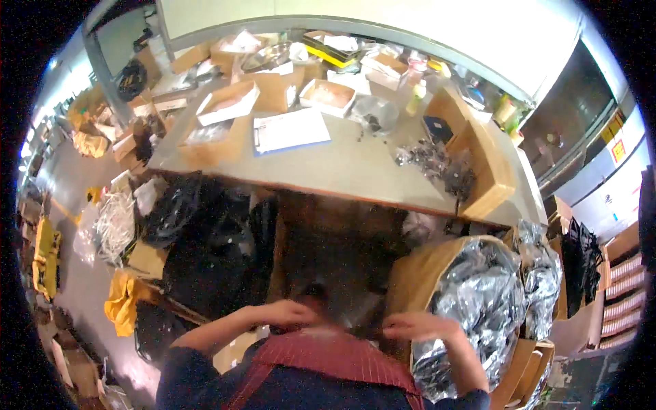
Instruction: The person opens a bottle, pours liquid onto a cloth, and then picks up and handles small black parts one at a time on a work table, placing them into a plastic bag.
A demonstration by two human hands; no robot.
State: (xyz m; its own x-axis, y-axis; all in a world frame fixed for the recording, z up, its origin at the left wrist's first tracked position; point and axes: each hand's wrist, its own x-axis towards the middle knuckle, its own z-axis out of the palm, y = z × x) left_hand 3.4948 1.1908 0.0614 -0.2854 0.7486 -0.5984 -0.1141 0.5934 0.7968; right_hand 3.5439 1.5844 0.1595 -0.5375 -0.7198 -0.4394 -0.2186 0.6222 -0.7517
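Here's the left hand point(290, 314), low in the view, just over the top edge of the red apron point(335, 359), fingers turned inward toward the body's midline. Are they spread or pinching? Can't tell; the tips blur out. A dark shape point(314, 294) sits right beyond them, too smeared to name. Across the gap, the right hand point(418, 326), back of the hand up, fingers pointing left toward its partner. Its grip can't be told either, and nothing shows clearly in it.

Now the relation that counts: the carton point(418, 270) stands on the right hand's side, its brown wall just behind that hand, touching or not I can't say. The silver bags point(475, 294) crammed inside lie to the right of the right hand, spread long from near the tabletop point(362, 164) back toward the person. The right hand is plainly nearer; the left is well apart, across the apron.

Over on the left, beyond the left hand, black bags point(219, 232) bulge beside the tabletop's front edge, a yellow cloth-like piece point(121, 301) farther out.

Forward and up, onto the tabletop: dark parts point(441, 164) heaped by a long box point(488, 164) at the right, a white sheet point(292, 131) lying left of centre, and two shallow trays, one left point(229, 101), one right point(328, 96), behind it.
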